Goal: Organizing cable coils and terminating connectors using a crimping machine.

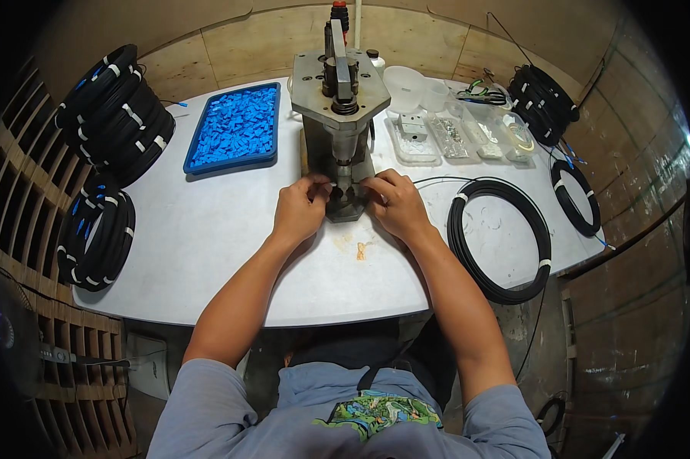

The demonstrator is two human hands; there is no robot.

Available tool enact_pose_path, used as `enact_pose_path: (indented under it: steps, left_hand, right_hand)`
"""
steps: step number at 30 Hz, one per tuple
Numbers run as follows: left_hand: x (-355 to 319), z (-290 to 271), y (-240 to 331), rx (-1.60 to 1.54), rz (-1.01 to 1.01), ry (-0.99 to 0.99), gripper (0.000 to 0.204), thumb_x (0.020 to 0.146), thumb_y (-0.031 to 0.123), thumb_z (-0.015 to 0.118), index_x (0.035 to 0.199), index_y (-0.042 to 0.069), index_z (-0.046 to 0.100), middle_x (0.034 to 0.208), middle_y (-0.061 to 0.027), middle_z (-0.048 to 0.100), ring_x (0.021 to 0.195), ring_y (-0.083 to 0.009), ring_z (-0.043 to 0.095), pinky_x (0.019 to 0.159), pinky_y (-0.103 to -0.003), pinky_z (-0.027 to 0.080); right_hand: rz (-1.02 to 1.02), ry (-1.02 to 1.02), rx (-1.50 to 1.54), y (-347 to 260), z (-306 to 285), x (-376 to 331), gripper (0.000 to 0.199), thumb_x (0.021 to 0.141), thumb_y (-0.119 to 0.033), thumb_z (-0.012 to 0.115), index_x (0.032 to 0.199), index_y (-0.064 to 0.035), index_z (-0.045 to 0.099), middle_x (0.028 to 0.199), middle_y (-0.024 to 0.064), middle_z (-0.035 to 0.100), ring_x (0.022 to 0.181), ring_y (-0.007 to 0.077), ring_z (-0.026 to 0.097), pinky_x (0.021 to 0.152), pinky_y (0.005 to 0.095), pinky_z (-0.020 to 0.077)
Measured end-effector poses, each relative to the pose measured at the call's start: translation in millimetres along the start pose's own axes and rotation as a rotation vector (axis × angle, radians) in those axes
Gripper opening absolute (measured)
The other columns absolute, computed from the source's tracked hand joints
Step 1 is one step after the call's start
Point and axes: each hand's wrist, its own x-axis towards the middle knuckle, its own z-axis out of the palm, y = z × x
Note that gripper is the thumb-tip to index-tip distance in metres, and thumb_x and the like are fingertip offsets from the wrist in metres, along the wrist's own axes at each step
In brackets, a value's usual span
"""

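A grey metal bench press (345,115) stands at the middle of the table, its ram coming down over a small die (346,193). On the die's left side is my left hand (300,208), thumb and fingers closed in a pinch; anything between them is too small to make out. My right hand (394,200) pinches at the die's right side. A thin black cable (437,179) runs from a large black cable coil (456,229) to behind the right fingers, which appear to hold its end. The fingertips of both hands are partly hidden against the press.
A blue tray (194,157) of small blue connector parts lies left of the press. Tall stacks of cable coils (119,122) line the left edge. Clear plastic boxes (450,138) with small parts, a metal block (412,127) and more coils (544,103) occupy the right.
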Motion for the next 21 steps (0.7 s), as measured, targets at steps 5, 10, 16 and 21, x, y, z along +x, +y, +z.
enact_pose_path:
  steps: [5,10,16,21]
  left_hand:
    - [0.4,0.5,-2.1,-0.001,0.002,0.007,0.024,0.090,0.005,0.058,0.109,-0.004,0.070,0.089,-0.0111,0.075,0.079,-0.0170,0.073,0.074,-0.030,0.055]
    - [1.6,-0.1,-2.6,0.009,0.020,0.001,0.025,0.090,0.006,0.058,0.109,-0.003,0.071,0.090,-0.0113,0.076,0.079,-0.0170,0.073,0.075,-0.031,0.055]
    - [1.7,0.2,-2.8,0.011,0.021,-0.010,0.024,0.090,0.007,0.059,0.108,-0.003,0.071,0.090,-0.0107,0.076,0.079,-0.0168,0.073,0.073,-0.030,0.055]
    - [1.9,0.2,-2.5,0.014,0.010,-0.004,0.023,0.091,0.008,0.061,0.107,-0.003,0.071,0.087,-0.0113,0.075,0.078,-0.0165,0.072,0.072,-0.030,0.054]
  right_hand:
    - [0.016,-0.016,0.021,0.6,0.4,0.4,0.029,0.072,-0.005,0.074,0.100,-0.0115,0.073,0.092,0.0082,0.067,0.083,0.0304,0.065,0.076,0.0409,0.0505]
    - [0.013,-0.019,0.021,1.0,0.8,0.3,0.029,0.072,-0.005,0.075,0.101,-0.0113,0.073,0.092,0.0082,0.066,0.083,0.0300,0.065,0.076,0.0407,0.0505]
    - [0.006,-0.019,0.007,1.5,0.8,0.1,0.030,0.072,-0.005,0.075,0.101,-0.0113,0.073,0.093,0.0078,0.067,0.083,0.0294,0.065,0.076,0.0405,0.0505]
    - [0.004,-0.016,0.010,1.3,1.0,-0.3,0.030,0.072,-0.005,0.075,0.101,-0.0115,0.073,0.093,0.0075,0.067,0.084,0.0291,0.065,0.076,0.0403,0.0501]
